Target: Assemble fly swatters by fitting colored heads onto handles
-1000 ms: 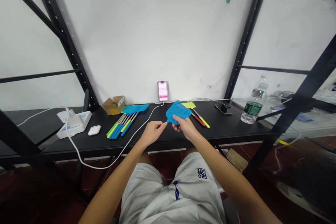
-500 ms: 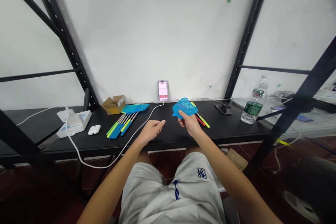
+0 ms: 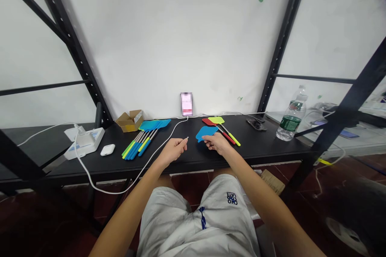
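Observation:
My right hand (image 3: 217,143) pinches the near edge of a blue fly-swatter head (image 3: 206,132), which lies low and flat over the black shelf (image 3: 181,160). My left hand (image 3: 172,149) is closed around a thin metal rod (image 3: 184,139) whose tip points toward the blue head, a short gap away. Just beyond lie a red and a yellow-green swatter (image 3: 221,124) with handles angled to the right. A bundle of finished blue swatters (image 3: 144,134) with blue and yellow-green handles rests to the left.
A phone (image 3: 186,104) leans on the back wall, its white cable (image 3: 150,156) running off the front edge. On the left are a small cardboard box (image 3: 130,120), a power strip (image 3: 83,141) and a white earbud case (image 3: 107,149). A dark phone (image 3: 256,124) and a water bottle (image 3: 291,118) stand right.
My right hand has lowered the blue swatter head from a raised, tilted pose down toward the shelf. The left hand let go of the head and now holds the rod apart from it.

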Available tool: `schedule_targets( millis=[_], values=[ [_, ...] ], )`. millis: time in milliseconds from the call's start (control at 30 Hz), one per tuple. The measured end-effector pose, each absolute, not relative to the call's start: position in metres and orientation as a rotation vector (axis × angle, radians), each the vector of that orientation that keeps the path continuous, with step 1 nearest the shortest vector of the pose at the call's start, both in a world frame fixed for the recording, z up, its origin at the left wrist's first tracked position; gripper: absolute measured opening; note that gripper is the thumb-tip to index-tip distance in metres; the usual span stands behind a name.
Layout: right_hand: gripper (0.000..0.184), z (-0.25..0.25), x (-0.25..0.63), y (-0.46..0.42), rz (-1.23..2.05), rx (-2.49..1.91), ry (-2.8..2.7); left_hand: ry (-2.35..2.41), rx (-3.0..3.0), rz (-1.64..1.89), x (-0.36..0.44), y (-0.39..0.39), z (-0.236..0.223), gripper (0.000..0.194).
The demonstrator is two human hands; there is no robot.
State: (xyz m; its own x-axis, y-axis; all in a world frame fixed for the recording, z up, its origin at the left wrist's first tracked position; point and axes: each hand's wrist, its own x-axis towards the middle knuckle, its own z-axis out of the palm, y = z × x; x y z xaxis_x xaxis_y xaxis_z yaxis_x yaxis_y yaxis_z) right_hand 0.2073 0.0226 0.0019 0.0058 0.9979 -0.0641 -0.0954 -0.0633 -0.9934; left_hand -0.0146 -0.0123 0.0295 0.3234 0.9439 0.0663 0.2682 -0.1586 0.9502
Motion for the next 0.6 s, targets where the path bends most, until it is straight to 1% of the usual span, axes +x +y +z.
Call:
schedule_targets(
  millis=[367,433,533,600],
  values=[
    [0.017,0.010,0.205,0.019,1.179,-1.049,-0.992,1.133,1.624,0.875,-0.015,-0.009,0.025,0.049],
    [0.022,0.015,0.200,0.012,1.188,-1.009,-1.108,1.134,1.660,0.844,-0.013,-0.012,0.026,0.049],
    [0.041,0.023,0.187,-0.005,1.258,-0.986,-1.435,1.115,1.757,0.784,-0.009,-0.021,0.030,0.049],
    [0.049,0.027,0.179,-0.016,1.285,-0.974,-1.630,1.083,1.829,0.747,-0.006,-0.029,0.036,0.048]
  ],
)
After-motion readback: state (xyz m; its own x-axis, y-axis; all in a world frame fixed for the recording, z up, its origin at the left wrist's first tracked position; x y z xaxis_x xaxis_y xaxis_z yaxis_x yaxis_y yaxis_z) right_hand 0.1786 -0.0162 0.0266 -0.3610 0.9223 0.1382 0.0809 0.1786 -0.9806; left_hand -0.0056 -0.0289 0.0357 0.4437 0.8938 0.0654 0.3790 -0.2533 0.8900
